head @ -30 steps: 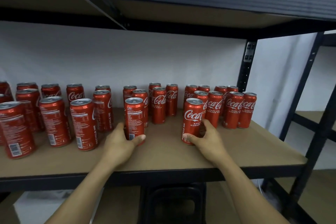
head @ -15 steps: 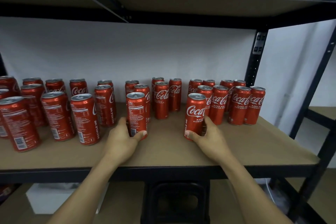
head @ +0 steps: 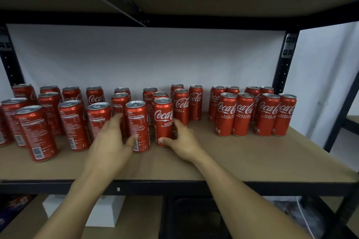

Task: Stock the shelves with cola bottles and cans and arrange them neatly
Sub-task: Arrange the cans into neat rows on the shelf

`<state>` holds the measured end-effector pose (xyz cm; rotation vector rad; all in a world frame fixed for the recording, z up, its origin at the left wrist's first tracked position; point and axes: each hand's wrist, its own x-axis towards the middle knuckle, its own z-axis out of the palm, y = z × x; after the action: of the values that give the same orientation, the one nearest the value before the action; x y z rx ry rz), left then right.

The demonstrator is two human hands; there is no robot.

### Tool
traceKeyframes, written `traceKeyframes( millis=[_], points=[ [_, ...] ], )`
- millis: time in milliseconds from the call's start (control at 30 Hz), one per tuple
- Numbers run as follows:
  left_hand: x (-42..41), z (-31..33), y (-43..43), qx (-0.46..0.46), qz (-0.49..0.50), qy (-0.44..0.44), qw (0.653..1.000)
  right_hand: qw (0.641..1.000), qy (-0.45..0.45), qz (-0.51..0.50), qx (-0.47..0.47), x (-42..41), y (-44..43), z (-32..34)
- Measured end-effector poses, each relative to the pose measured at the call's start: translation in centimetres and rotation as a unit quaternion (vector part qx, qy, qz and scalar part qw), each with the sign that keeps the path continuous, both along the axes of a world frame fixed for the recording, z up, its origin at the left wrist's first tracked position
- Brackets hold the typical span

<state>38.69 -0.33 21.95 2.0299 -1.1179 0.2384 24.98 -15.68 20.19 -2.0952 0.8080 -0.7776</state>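
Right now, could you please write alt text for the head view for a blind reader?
The left hand grips an upright red back-label can, the right hand the logo can beside it, on a brown shelf crowded with cola cans.

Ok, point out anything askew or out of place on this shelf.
Nothing spilled or toppled. The left-side Coca-Cola cans stand scattered with barcodes facing out, while the right-side cans sit in tidy logo-forward rows.
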Motion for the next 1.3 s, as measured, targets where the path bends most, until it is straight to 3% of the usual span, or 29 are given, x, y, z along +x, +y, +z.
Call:
traceKeyframes(
  millis=[100,200,333,467,567,667,900,1300],
  points=[
    [-1.2,3.6,0.6,-0.084,0.033,-0.12,0.989,1.0,0.006,0.016,-0.012,0.7,0.1,-0.1],
    [-1.1,7.5,-1.9,-0.096,-0.055,-0.157,0.981,0.999,0.005,0.032,-0.024,0.6,-0.1,-0.7],
    [0.3,11.3,-9.0,0.064,-0.136,-0.104,0.983,0.998,0.028,-0.004,-0.057,-0.1,-0.8,-1.1],
    [0.9,12.9,-14.5,0.234,-0.093,-0.069,0.965,0.994,0.027,-0.069,-0.077,-0.9,-2.6,-1.1],
    [1.3,13.0,-16.3,0.29,-0.068,-0.042,0.954,0.988,0.01,-0.142,-0.065,-0.9,-4.6,-0.7],
    [1.5,12.9,-17.1,0.292,-0.063,-0.066,0.952,0.984,-0.011,-0.172,-0.042,-0.2,-6.8,0.0],
    [3.6,12.7,-16.3,0.297,-0.035,-0.086,0.95,0.992,-0.018,-0.123,-0.005,1.2,-9.5,0.4],
    [5.3,12.4,-14.1,0.225,-0.064,0.002,0.972,0.997,-0.035,-0.062,0.011,6.1,-9.6,0.3]
  ],
)
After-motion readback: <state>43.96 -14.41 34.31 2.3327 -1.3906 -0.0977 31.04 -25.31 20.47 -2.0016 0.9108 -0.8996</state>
